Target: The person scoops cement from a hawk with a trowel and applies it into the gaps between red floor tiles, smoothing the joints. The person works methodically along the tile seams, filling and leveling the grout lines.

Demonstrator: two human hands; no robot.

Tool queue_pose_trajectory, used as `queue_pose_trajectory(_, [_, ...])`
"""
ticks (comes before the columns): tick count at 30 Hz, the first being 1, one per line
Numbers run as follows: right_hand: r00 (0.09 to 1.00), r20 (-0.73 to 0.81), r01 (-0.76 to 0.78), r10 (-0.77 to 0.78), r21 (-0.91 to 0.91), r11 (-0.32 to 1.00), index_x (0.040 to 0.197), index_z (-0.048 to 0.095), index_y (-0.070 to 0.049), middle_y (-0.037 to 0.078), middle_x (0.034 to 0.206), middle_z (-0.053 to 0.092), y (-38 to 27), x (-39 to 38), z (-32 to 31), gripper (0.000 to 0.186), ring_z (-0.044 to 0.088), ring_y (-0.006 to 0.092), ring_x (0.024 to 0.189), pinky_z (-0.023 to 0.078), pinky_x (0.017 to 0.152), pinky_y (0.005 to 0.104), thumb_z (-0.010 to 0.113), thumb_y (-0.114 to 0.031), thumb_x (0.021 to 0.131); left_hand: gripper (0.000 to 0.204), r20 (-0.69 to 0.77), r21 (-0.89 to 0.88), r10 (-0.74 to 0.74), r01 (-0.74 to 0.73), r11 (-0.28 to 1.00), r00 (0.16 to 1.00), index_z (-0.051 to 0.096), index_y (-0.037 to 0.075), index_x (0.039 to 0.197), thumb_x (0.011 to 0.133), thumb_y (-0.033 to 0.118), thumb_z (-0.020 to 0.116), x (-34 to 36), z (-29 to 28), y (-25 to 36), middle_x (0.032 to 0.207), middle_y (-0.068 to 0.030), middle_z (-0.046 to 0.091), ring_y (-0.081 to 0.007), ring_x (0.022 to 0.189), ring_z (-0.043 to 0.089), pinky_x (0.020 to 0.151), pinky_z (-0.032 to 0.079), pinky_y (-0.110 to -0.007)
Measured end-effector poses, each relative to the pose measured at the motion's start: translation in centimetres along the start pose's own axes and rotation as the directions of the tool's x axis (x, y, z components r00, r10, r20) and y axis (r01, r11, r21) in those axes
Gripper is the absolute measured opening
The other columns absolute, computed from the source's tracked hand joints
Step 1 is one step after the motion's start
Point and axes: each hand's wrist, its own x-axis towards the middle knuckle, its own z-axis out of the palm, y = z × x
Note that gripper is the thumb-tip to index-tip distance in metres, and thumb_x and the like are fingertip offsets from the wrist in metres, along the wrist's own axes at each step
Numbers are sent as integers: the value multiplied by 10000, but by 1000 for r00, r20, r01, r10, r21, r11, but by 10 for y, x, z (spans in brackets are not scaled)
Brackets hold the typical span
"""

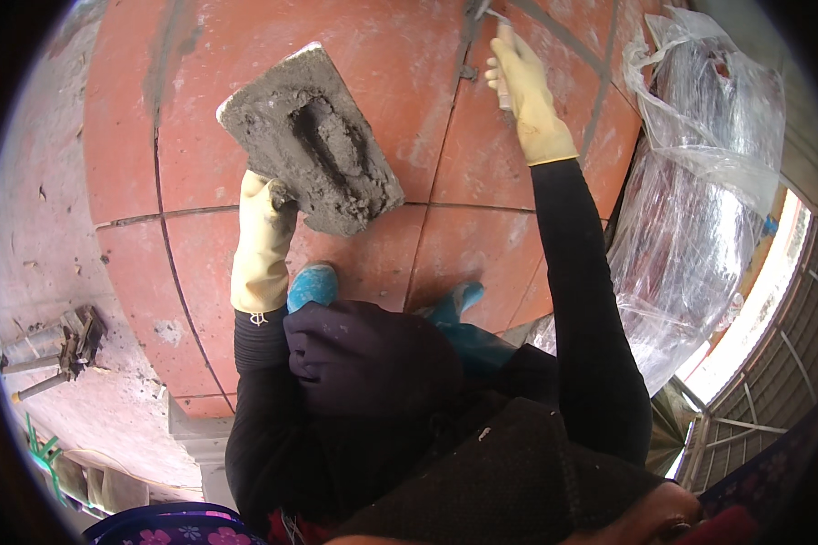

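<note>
My left hand [265, 241], in a cream rubber glove, grips a mortar board [220, 111] by its near left edge, the fingers partly hidden under it. Grey wet mortar [341, 150] covers the board, with a long hollow scooped into its middle. My right hand [525, 86], gloved the same way, is closed around a hand tool's pale round handle [505, 98]. The tool's thin metal shank [487, 11] reaches the top edge of the view, and its working end cannot be made out. Beneath it, large red tiles [336, 23] meet at a joint partly filled with grey mortar [468, 73].
Clear plastic sheeting [700, 173] wraps a bulky bundle along the right. Open joints run between tiles near my feet in blue boots [314, 284]. At left lie dusty concrete floor [41, 227], a mortar-crusted tool pile [59, 350] and a green strap [45, 454].
</note>
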Motion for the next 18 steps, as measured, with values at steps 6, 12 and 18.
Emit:
queue_pose_trajectory(6, [996, 49, -77, 80, -69, 995, 1436, 527, -128, 39, 917, 620, 14, 1, 28, 499, 582, 108, 668, 513, 590, 263, 613, -265, 964, 400, 6, -37, -23, 23, 999, 1000, 570, -6, 1286, 889, 9, 519, 2, -6, -2, 1136, -97, 676, -198, 956, 655, 785, 531, -314])
queue_pose_trajectory(12, [993, 11, -120, 122, -113, 986, 1467, 503, -131, 47, 937, 612, 14, 6, -10, 541, 595, 115, 729, 527, 646, 281, 609, -295, 963, 408, 236, -53, 13, 0, 999, 972, 516, 29, 1387, 1003, 165, 535, 10, -28, -9, 1298, -118, 629, -243, 1143, 636, 950, 532, -382])
queue_pose_trajectory(18, [997, 63, -41, 38, 40, 998, 1486, 471, -107, 65, 976, 621, 17, -1, -27, 565, 604, 129, 746, 546, 675, 287, 611, -298, 973, 393, 21, 0, -26, 26, 1000, 999, 530, 21, 1352, 970, 114, 521, 5, -15, -5, 1230, -108, 643, -222, 1055, 648, 866, 540, -349])
